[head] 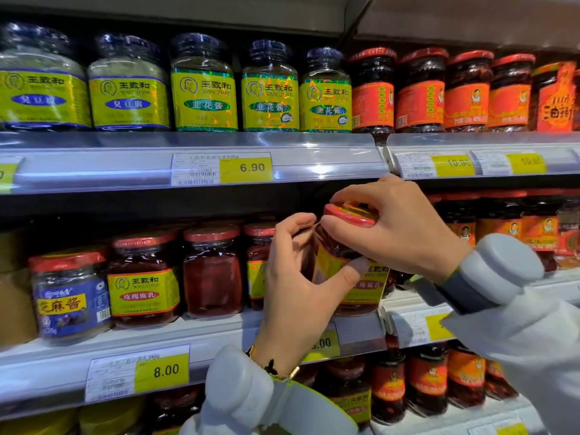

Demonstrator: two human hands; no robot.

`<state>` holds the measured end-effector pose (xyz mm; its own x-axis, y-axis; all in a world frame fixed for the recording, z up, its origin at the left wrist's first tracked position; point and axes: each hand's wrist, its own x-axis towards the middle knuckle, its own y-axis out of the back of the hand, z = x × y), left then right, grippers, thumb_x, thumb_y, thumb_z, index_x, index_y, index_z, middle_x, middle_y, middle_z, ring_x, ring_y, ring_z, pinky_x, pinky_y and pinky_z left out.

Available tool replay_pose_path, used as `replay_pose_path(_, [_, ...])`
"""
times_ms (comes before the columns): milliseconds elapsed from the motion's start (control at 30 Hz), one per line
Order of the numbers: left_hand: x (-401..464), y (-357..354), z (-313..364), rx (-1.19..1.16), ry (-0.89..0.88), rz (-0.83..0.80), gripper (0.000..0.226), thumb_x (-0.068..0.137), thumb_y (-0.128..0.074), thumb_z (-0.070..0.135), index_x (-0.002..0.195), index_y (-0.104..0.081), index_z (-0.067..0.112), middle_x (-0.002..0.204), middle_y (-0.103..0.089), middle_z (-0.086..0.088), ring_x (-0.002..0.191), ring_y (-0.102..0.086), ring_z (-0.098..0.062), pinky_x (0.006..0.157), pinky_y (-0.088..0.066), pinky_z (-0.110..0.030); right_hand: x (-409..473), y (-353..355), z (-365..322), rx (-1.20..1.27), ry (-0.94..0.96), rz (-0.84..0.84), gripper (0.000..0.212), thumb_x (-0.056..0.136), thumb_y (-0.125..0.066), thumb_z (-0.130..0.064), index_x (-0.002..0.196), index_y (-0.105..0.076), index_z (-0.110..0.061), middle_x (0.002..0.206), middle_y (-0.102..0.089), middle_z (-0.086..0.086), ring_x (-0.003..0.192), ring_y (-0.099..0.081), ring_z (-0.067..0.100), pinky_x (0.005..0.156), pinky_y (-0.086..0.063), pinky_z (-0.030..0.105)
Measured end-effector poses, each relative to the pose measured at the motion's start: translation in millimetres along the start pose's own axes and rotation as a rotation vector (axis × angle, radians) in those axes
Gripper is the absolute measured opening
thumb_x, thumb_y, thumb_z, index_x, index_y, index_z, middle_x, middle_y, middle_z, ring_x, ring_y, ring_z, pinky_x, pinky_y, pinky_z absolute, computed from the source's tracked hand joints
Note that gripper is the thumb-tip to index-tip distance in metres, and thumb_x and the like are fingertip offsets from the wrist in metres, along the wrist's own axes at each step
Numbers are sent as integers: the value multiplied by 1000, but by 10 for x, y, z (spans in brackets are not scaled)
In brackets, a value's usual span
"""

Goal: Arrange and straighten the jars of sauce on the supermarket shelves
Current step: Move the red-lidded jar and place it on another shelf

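1. Your left hand wraps the jar body from the left, thumb across its yellow label.
2. Your right hand pinches the red lid from above; the jar stands tilted at the middle shelf edge.
3. Left of your grip: a row of red-lidded jars.
4. Above: green-labelled jars.
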<state>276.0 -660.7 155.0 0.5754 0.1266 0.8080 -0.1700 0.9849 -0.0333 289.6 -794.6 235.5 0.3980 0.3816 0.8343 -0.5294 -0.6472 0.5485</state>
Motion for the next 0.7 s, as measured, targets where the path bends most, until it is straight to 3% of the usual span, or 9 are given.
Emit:
replay_pose_path(100, [27,33,17,40,-22,32,61,58,-81,33,109,-47,34,117,-54,6,112,-55,-4,90,-46,-18,11,-65,21,33,-34,46,52,66,-43,-64,90,-71,-27,69,-60,-19,70,-46,4,66,-32,2])
replay_pose_path(200, [31,58,60,161,-98,54,57,63,-80,31,110,-47,35,121,-53,3,116,-53,-5,98,-43,-22,33,-116,62,36,-21,79,53,66,-45,-62,91,-72,-24,76,-70,-5,73,-45,-3,65,-34,5])
replay_pose_path(300, [38,163,67,376,-233,117,47,71,-72,32,113,-51,28,123,-54,8,114,-53,-6,97,-42,-20,15,-187,130,-22,-22,74,57,65,-47,-63,97,-71,-23,78,-71,0,80,-42,10,65,-29,17])
replay_pose_path(433, [87,310,34,641,-319,152,33,77,-58,22,109,-58,18,123,-52,7,121,-46,-7,100,-31,-12,14,-319,155,-71,15,127,55,67,-52,-58,97,-72,-16,76,-73,4,74,-44,18,67,-29,19])
replay_pose_path(600, [135,372,-73,867,-306,110,40,72,-52,11,111,-59,20,114,-59,6,119,-45,-16,101,-34,-35,75,-448,151,-191,55,105,53,67,-53,-56,90,-74,-13,67,-71,8,65,-56,29,69,-37,28])
replay_pose_path(700, [135,382,-100,975,-287,116,44,71,-53,8,113,-59,21,113,-59,5,115,-48,-19,99,-34,-44,100,-525,132,-240,58,42,54,68,-49,-59,89,-74,-16,68,-72,7,70,-62,30,71,-46,33])
